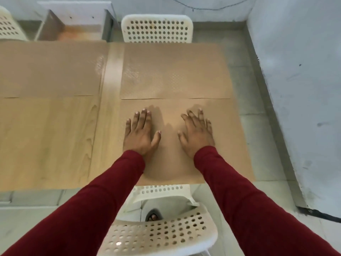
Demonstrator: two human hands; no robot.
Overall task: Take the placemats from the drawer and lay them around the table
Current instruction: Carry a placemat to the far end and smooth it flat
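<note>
We've got left hand and right hand spread flat on the near placemat, holding nothing; uneven pushing could skew it off the table edge.

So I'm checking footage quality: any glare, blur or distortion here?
Head view: glare on the far placemat; soft shadows beside the left hand and right hand on the near placemat; slight overall blur; wide-angle bending of the table edges.

both hands flat, left hand, right hand, fingers spread
</note>
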